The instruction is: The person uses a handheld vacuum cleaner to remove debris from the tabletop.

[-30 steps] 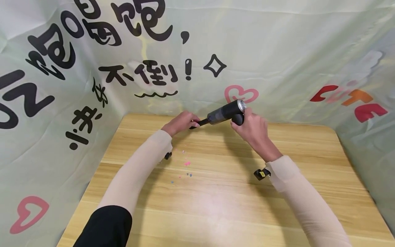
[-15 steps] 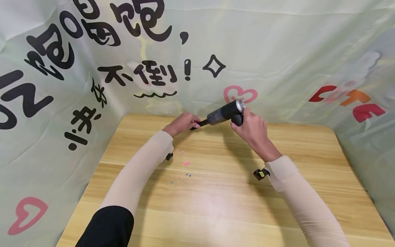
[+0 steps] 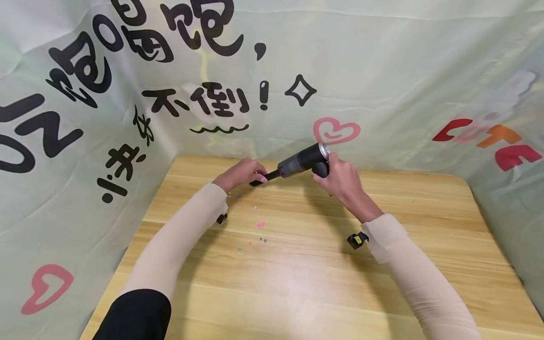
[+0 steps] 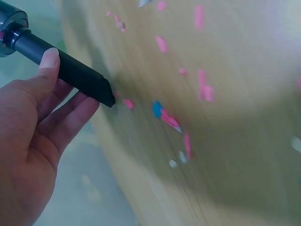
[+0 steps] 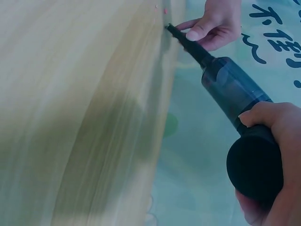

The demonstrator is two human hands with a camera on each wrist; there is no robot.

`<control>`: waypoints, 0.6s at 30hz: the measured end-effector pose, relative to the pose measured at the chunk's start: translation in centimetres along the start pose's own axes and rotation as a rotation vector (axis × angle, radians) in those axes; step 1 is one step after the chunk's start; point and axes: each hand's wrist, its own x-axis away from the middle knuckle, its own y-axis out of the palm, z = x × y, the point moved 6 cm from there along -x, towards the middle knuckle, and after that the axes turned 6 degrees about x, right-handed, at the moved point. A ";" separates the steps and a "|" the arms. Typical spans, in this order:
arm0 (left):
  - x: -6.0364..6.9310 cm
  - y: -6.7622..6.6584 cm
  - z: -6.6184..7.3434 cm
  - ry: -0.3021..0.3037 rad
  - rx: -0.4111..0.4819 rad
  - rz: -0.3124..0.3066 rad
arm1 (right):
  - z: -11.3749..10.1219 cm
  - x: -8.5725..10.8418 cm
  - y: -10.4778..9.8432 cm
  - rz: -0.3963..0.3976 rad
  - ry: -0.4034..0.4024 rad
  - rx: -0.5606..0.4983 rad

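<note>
A black handheld vacuum cleaner (image 3: 299,161) with a clear dust cup slants over the far part of the table. My right hand (image 3: 346,180) grips its handle; in the right wrist view the thumb (image 5: 263,113) lies along the body. Around the narrow nozzle (image 4: 75,73), my left hand (image 3: 242,174) pinches with thumb and fingers. The nozzle's slanted tip points down at the tabletop, close to small pink scraps (image 4: 128,102) in the left wrist view. Whether the tip touches the wood I cannot tell.
Several pink, blue and white bits (image 3: 260,225) lie scattered on the wooden table (image 3: 323,283), left of its middle. A printed cloth (image 3: 382,71) hangs behind the table and at both sides. Each wrist carries a small black camera (image 3: 357,240).
Both hands have shifted left and slightly nearer with the vacuum cleaner, its nozzle tip now further left over the table. Both grips look the same. The head view has turned slightly left.
</note>
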 end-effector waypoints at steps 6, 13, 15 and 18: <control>1.3 -0.1 -0.2 0.011 -0.010 0.011 | -0.6 0.1 0.7 -0.023 -0.016 -0.009; 2.6 0.0 -0.9 -0.007 -0.036 -0.023 | -1.5 0.4 1.2 -0.041 -0.026 -0.027; 3.1 0.1 -1.0 0.000 -0.050 -0.033 | -1.7 0.5 1.3 -0.043 -0.028 -0.033; 3.7 0.2 -1.0 0.027 -0.067 -0.039 | -2.2 0.7 1.4 -0.043 -0.041 -0.036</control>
